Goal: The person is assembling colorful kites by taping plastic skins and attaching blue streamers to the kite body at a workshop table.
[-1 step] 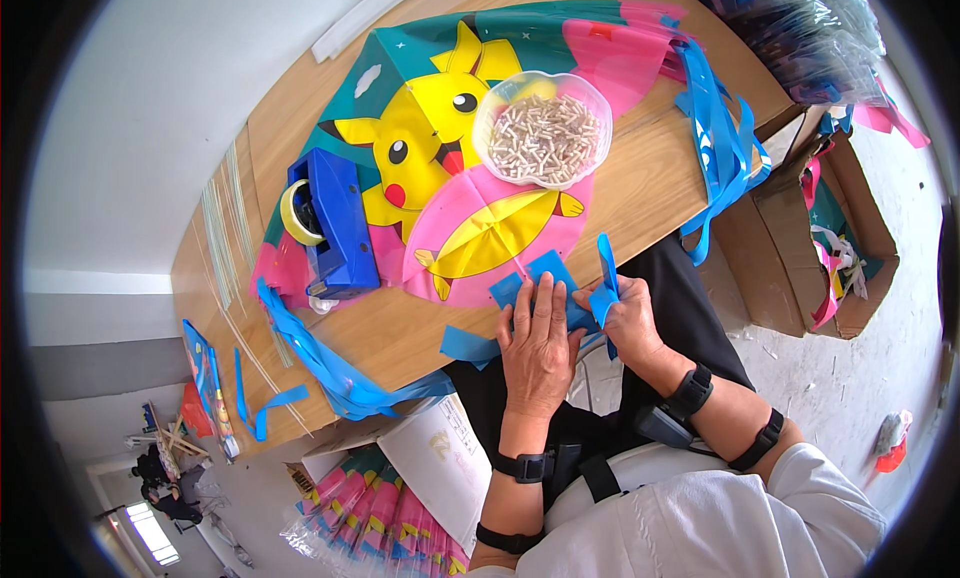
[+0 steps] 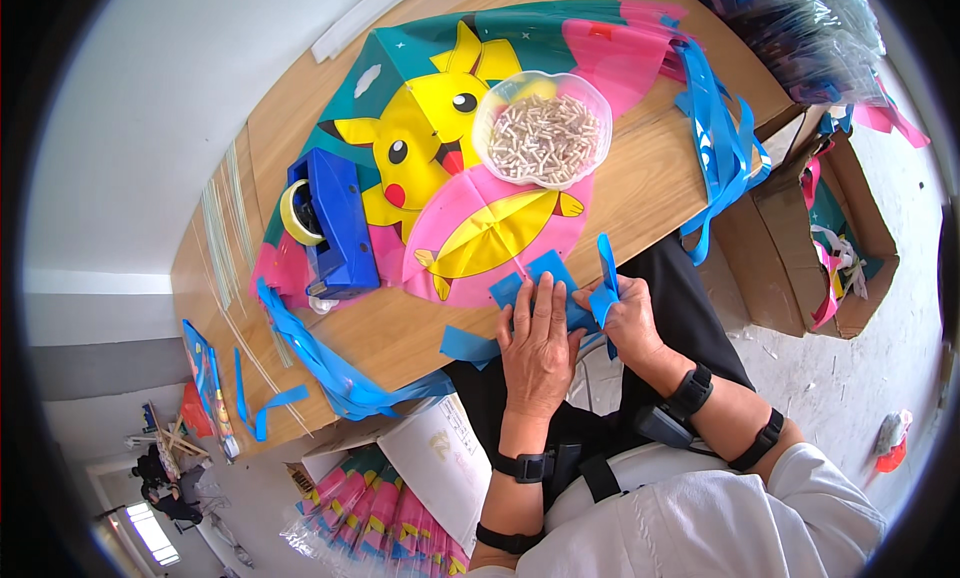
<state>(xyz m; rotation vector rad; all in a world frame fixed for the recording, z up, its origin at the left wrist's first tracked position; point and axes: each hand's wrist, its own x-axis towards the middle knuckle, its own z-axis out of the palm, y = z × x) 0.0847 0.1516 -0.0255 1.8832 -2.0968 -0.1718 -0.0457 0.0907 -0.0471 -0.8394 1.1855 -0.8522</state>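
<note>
My left hand [image 2: 538,353] lies flat at the near edge of the table, its fingers stretched over a blue plastic strip [image 2: 552,268]. Just to its right, my right hand [image 2: 632,326] pinches a folded part of blue strip [image 2: 604,296] that stands up from its fingers. Whether these are one strip cannot be seen under the hands. Beyond them lies a kite-like printed plastic sheet [image 2: 410,128] in green, pink and yellow with a cartoon creature; its pink flap [image 2: 570,223] ends close to my left fingertips.
A clear bowl [image 2: 603,148] of small whitish tubes stands on the sheet. A blue tape dispenser [image 2: 345,228] sits at left, near thin rods [image 2: 215,243]. Blue streamers hang over the wooden table's [image 2: 650,178] edge at both sides. An open cardboard box [image 2: 770,238] stands on the right.
</note>
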